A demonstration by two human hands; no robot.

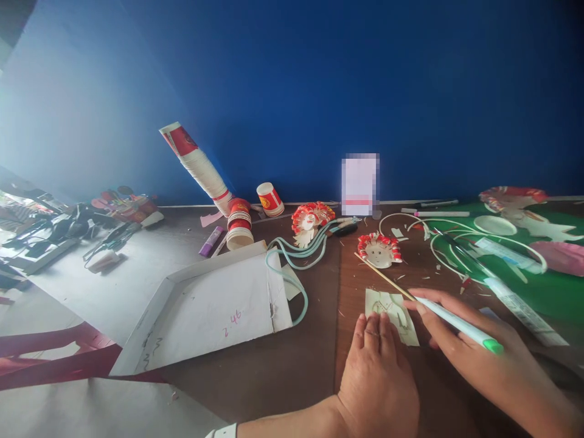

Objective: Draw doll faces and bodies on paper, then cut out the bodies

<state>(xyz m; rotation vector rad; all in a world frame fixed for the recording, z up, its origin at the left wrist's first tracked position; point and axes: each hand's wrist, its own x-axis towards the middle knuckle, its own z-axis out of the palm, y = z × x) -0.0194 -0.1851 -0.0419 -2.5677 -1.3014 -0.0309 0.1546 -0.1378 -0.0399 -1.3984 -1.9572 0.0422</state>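
Note:
My left hand point(381, 371) lies flat, its fingers stretched over the lower part of a small pale paper point(409, 325) that bears a line drawing. In my right hand point(483, 337), the fingers close around a white marker pen point(460, 322) with a green end. A thin wooden stick point(383, 278) runs from the fingertips towards a paper-cup face point(381, 254) with red-and-white curled hair. Whether the fingers grip the stick as well, I cannot tell. The pen's other end is hidden at the fingertips, just right of the paper.
A shallow white box lid point(205, 316) lies at the left, with a pale blue cable point(292, 261) beside it. Behind stand stacked paper cups point(205, 173), a single cup point(270, 199) and another cup figure point(312, 222). A green mat point(515, 283) with scraps lies at the right.

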